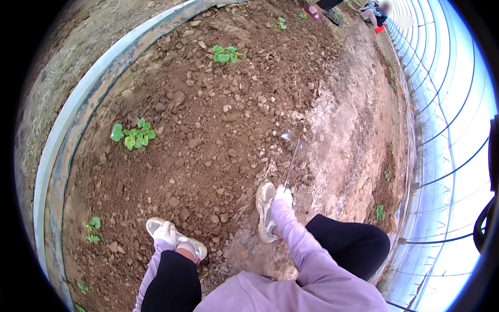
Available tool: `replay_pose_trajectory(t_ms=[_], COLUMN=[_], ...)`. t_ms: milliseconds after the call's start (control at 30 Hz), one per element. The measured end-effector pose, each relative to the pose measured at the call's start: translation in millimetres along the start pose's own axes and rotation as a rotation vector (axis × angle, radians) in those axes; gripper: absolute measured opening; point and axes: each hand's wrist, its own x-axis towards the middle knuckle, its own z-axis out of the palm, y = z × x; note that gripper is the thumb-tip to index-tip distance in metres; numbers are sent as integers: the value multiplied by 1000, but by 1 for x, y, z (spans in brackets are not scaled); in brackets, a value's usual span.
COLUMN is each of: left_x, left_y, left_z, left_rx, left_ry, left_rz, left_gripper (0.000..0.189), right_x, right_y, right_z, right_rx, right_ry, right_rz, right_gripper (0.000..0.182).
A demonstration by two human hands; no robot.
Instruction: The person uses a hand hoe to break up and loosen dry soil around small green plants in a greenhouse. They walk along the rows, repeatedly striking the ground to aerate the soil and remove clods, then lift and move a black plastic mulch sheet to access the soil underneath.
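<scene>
My right hand [284, 194], in a white glove, grips the thin handle of a small hand hoe [293, 162] beside my right shoe [266, 212]. The hoe's metal head, blurred, is at the loose brown soil [218, 144] where it meets the pale trodden path. My left hand [165, 233], also gloved in white, is over my left shoe [191, 243]; its fingers point down and I cannot tell how far they are closed. A leafy green seedling [134, 134] grows in the soil ahead and to the left.
More seedlings [227, 54] stand farther along the bed, and another [92, 229] is at my left. A pale plastic edging strip [84, 93] bounds the left side. Plastic greenhouse film [440, 156] on hoops curves along the right. Other people [374, 15] are at the far end.
</scene>
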Motion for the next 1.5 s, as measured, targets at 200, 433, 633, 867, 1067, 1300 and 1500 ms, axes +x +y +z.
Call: replay_pose_trajectory(t_ms=[200, 433, 633, 867, 1067, 1300, 1500], left_x=[-4, -18, -12, -39, -8, -7, -47], left_y=[12, 1, 12, 0, 34, 30, 3], left_z=[-11, -8, -12, -23, -33, -17, -34], left_rx=[-21, 40, 67, 91, 6, -11, 30], left_ry=[22, 33, -128, -22, -16, -58, 82], left_rz=[-51, -70, -107, -102, 55, -16, -19], left_gripper=[13, 11, 14, 17, 10, 9, 17], right_x=[57, 205, 211, 175, 88, 142, 210], right_y=[-143, -167, -139, -176, -162, -92, -268], right_z=[-51, -102, -57, -61, 2, 106, 31], right_rx=[54, 619, 385, 919, 446, 92, 968], right_ry=[-64, 9, 41, 32, -336, -105, -289], right_rz=[182, -214, -29, -70, 41, -200, 103], right_gripper=[42, 38, 37, 40, 53, 48, 39])
